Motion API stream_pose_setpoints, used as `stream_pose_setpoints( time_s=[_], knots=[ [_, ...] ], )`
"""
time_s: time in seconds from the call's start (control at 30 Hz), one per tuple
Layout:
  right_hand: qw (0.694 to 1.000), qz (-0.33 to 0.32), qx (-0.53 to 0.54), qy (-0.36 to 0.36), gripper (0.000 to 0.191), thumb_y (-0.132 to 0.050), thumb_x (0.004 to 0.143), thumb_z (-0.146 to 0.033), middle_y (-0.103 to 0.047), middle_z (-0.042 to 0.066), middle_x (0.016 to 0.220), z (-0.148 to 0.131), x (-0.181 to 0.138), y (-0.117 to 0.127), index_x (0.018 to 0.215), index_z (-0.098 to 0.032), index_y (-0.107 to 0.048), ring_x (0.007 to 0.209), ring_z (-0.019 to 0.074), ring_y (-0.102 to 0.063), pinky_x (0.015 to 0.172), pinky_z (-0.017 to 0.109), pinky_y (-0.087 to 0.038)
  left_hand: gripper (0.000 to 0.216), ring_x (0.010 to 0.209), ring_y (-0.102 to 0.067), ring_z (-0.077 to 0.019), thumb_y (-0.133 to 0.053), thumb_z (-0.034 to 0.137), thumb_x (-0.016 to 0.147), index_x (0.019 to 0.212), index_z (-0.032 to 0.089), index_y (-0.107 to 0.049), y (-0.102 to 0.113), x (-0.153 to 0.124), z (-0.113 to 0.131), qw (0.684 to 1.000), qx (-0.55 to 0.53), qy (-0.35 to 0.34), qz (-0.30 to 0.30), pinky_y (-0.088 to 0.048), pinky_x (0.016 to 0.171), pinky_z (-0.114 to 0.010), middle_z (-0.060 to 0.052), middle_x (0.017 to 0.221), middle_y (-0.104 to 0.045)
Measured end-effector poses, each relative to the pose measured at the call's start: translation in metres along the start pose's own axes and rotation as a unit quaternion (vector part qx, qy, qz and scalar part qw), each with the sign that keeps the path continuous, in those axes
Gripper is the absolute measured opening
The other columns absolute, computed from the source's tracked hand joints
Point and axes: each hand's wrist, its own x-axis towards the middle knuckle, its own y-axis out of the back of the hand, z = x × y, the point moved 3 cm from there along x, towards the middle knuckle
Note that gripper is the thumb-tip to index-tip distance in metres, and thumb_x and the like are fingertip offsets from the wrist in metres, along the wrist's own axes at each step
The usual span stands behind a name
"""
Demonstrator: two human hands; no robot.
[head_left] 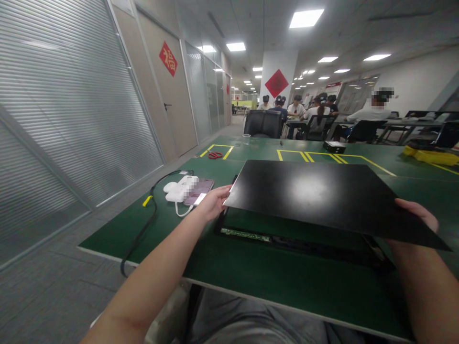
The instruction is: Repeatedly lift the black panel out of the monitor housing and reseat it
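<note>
Fingers of the left hand (215, 202) are clamped on a thin black rectangular panel (304, 186) at its left short edge, close to the near left corner. The right hand (420, 216) grips the opposite short edge partway along, its thumb over the top face; the fingers underneath are hidden by the panel, so I cannot tell how they are set. The panel spans the gap between the two hands, its long axis running from left to right across the person's front, and the near right corner reaches past the right hand towards the body

Below it, on the green table (251, 282), lies a black rectangular frame (308, 247), partly covered from view by the panel. The panel is raised above the frame, though how far is hard to judge. The frame's near rail also runs crosswise, roughly in line with the panel's long axis, and a green circuit board strip (245, 234) shows at the rail's left end, nearer the left hand. Farther left, beside the left forearm, lies a phone (208, 185)
</note>
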Motion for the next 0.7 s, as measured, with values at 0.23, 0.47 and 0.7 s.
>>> stream_pose_setpoints(
  time_s=[0.23,0.47,0.7],
  knots=[
    [0.980,-0.095,-0.077,-0.159,0.019,-0.060,0.074,-0.019,-0.079,0.011,0.097,0.008,-0.008,-0.015,0.089,-0.020,-0.072,0.088,0.0306,-0.076,0.079,0.048,-0.066,0.028,0.075,-0.071,-0.0169,-0.070,0.015,0.078,0.104,0.015,-0.079,0.000,0.000,0.013,0.998,-0.022,-0.058,-0.023,-0.053,0.065,-0.025,-0.007,0.100,-0.080],
    [0.941,-0.170,-0.185,-0.228,0.014,-0.065,0.077,-0.013,-0.079,0.012,0.088,0.012,-0.027,-0.024,0.089,-0.019,-0.070,0.071,0.0249,-0.075,0.060,0.031,-0.063,0.021,0.068,-0.068,-0.0124,-0.070,0.018,0.079,0.098,0.015,-0.078,0.010,0.000,0.025,0.991,-0.080,-0.102,0.014,-0.053,0.062,-0.021,-0.002,0.088,-0.078],
    [0.936,-0.174,-0.242,-0.187,0.053,-0.065,0.073,0.004,-0.076,0.005,0.075,0.015,-0.030,-0.032,0.121,-0.019,-0.064,0.059,0.0185,-0.071,0.053,0.024,-0.058,0.025,0.075,-0.071,-0.0165,-0.067,0.016,0.070,0.093,0.014,-0.077,0.015,0.005,0.029,0.987,-0.073,-0.142,0.035,-0.056,0.067,-0.023,-0.004,0.089,-0.079]
  ],
)
